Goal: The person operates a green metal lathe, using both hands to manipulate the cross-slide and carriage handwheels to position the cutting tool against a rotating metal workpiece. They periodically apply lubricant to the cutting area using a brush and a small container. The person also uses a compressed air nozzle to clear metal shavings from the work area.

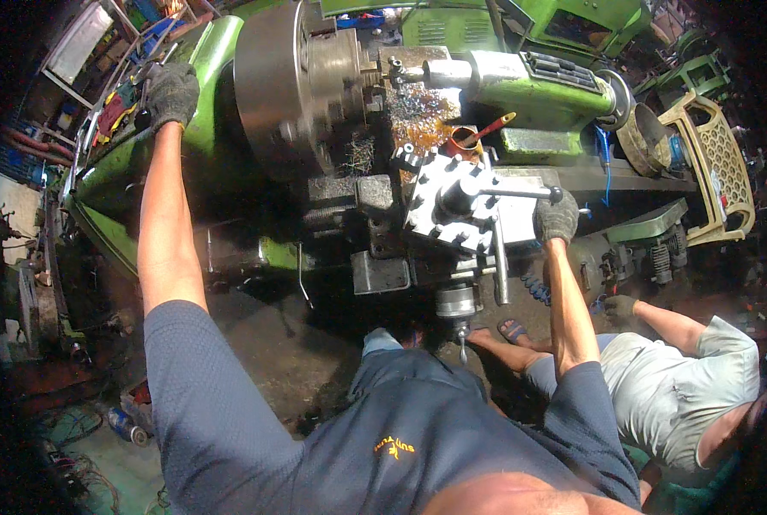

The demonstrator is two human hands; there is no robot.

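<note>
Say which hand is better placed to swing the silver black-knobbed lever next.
Right, probably: the grey-gloved right hand is beside that lever; the grey-gloved left hand is beyond the round steel chuck.

Smooth metal chuck (pixel 267 86); glossy green headstock (pixel 215 62); shiny steel handle (pixel 518 192); matt plastic chair (pixel 716 154)

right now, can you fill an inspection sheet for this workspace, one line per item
Surface: metal shavings beside the chuck; orange-brown patch under the tailstock tip.
Job's things: chuck blurred; tool post topped by a lever.
Clutter: red cup with a brush beside the tool post; blue cylinder at lower left.
Hands: left hand gloved, at the green headstock; right hand gloved, by the lever's knob; both grips unclear.
Cables: blue hose hanging at right; wires at lower left.
Surroundings: another person and a beige chair at right.
</note>
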